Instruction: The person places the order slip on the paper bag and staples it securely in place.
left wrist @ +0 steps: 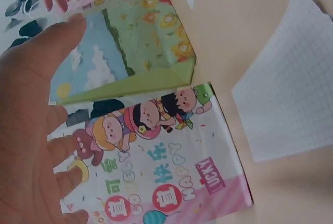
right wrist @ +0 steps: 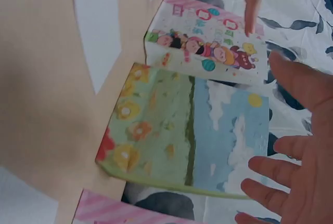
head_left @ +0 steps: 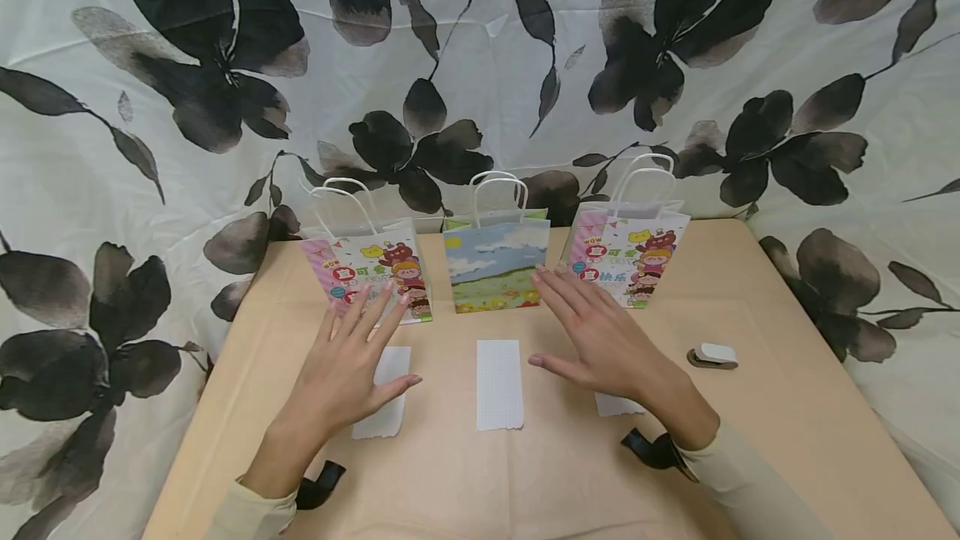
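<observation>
Three small paper gift bags with white handles stand in a row. The left bag (head_left: 378,252) and right bag (head_left: 628,252) are pink and white with cartoon figures; the middle bag (head_left: 498,265) shows a sky and flower meadow. My left hand (head_left: 337,377) hovers in front of the left bag, fingers spread and holding nothing. Fingers extended, my right hand (head_left: 600,336) is held empty between the middle and right bags. Before the bags lie a left paper slip (head_left: 390,415), a middle grid-lined slip (head_left: 499,386) and a right slip (head_left: 618,405), the outer two partly hidden by my hands.
A small white-and-dark stapler-like object (head_left: 714,355) lies on the table (head_left: 780,423) at the right. Behind the table hangs a white cloth (head_left: 480,65) with dark flowers. Black straps (head_left: 321,486) hang at both wrists.
</observation>
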`<state>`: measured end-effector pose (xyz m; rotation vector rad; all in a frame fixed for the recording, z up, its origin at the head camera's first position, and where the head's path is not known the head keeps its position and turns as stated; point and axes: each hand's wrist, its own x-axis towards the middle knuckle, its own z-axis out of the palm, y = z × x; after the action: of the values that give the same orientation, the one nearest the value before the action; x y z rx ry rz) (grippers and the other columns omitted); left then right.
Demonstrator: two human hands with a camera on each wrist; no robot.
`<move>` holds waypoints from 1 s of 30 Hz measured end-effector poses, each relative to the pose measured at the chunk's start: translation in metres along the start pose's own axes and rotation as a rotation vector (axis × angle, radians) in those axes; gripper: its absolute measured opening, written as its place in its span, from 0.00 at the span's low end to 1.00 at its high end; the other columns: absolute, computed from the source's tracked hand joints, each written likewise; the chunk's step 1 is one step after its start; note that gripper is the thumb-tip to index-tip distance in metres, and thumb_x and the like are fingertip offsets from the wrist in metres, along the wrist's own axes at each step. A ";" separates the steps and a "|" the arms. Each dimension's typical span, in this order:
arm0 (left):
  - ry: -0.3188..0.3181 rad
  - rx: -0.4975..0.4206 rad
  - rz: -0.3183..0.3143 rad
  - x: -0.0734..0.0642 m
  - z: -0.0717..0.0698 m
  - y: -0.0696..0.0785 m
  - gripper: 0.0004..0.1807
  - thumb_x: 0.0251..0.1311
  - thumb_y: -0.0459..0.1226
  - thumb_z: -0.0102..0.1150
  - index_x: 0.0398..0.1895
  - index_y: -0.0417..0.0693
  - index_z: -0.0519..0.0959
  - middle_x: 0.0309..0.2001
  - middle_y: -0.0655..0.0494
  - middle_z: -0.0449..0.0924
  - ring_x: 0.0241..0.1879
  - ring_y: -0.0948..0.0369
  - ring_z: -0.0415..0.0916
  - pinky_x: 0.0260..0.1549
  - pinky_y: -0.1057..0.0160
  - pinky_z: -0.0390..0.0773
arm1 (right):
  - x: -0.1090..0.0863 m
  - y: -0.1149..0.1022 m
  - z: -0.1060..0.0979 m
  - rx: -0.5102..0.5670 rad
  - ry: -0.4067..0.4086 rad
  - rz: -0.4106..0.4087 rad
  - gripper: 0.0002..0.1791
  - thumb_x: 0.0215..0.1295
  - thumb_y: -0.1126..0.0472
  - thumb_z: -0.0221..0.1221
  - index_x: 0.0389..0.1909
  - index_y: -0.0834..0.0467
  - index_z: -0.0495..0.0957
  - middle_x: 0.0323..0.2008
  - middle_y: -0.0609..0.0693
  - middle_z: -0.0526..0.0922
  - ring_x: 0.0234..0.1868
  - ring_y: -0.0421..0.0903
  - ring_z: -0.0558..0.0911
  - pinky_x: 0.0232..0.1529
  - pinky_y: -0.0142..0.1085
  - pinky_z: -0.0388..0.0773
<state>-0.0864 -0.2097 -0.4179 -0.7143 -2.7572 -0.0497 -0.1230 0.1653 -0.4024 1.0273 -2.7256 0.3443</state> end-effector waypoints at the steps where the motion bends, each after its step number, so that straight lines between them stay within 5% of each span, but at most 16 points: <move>1: 0.001 -0.013 0.001 -0.001 0.000 -0.002 0.56 0.53 0.69 0.62 0.79 0.50 0.59 0.81 0.47 0.51 0.78 0.43 0.50 0.69 0.31 0.56 | 0.002 -0.001 -0.001 0.038 0.001 0.001 0.52 0.65 0.28 0.56 0.80 0.54 0.53 0.80 0.49 0.55 0.79 0.52 0.57 0.75 0.55 0.57; 9: 0.019 -0.228 0.034 -0.009 0.011 -0.023 0.55 0.53 0.49 0.77 0.79 0.40 0.57 0.77 0.41 0.57 0.74 0.43 0.60 0.67 0.42 0.67 | 0.017 -0.010 -0.005 0.273 0.046 0.040 0.45 0.66 0.38 0.63 0.79 0.47 0.58 0.74 0.47 0.66 0.74 0.50 0.67 0.70 0.56 0.66; 16: -0.067 -0.378 -0.078 -0.017 0.025 -0.041 0.47 0.55 0.40 0.76 0.75 0.38 0.61 0.73 0.40 0.64 0.71 0.43 0.63 0.65 0.41 0.69 | 0.035 -0.017 -0.008 0.428 0.108 0.021 0.37 0.65 0.46 0.68 0.72 0.50 0.69 0.67 0.48 0.75 0.69 0.49 0.73 0.66 0.55 0.71; 30: -0.117 -0.573 -0.209 -0.025 0.056 -0.060 0.38 0.57 0.31 0.73 0.70 0.31 0.66 0.62 0.35 0.75 0.60 0.40 0.75 0.57 0.38 0.74 | 0.072 -0.038 0.001 0.641 0.164 -0.047 0.35 0.61 0.52 0.72 0.68 0.55 0.74 0.65 0.49 0.78 0.67 0.46 0.76 0.62 0.48 0.77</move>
<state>-0.1096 -0.2684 -0.4759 -0.5604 -2.9326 -0.8947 -0.1509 0.0929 -0.3785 1.1288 -2.4755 1.2869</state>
